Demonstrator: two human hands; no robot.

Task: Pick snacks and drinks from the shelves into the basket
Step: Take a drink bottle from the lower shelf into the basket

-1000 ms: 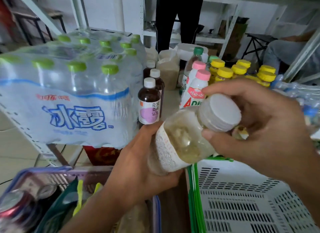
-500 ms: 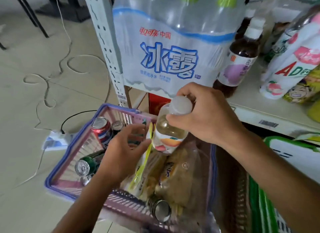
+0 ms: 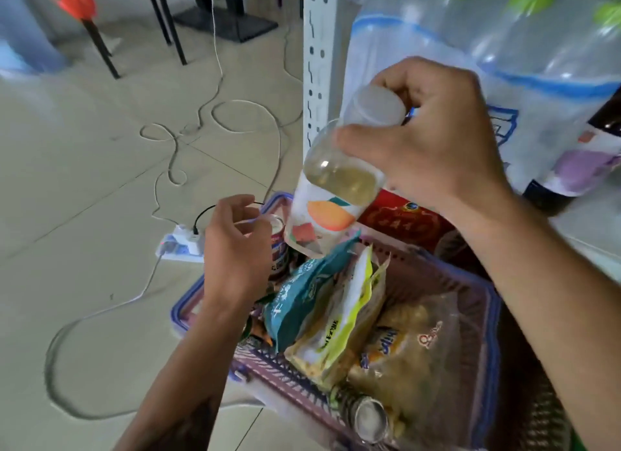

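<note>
Gripped by the right hand (image 3: 433,141) round its white cap, a clear plastic bottle of pale yellow drink (image 3: 331,188) is held tilted above the far edge of the purple plastic basket (image 3: 484,302). Just beside it, the left hand (image 3: 235,245) is held over the basket's left edge, fingers loosely curled on nothing, near a red can (image 3: 279,245). Snack bags are packed inside, a teal one (image 3: 302,292) directly below the bottle.

Pale tiled floor (image 3: 84,182) strewn with white cables (image 3: 245,114); dark table legs (image 3: 168,24) behind; power strip (image 3: 183,245).

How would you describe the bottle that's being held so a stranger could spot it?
Find the purple basket below the white shelf post. Above its snack bags, the right hand grips a clear bottle: white cap, pale liquid, orange fruit label.
</note>
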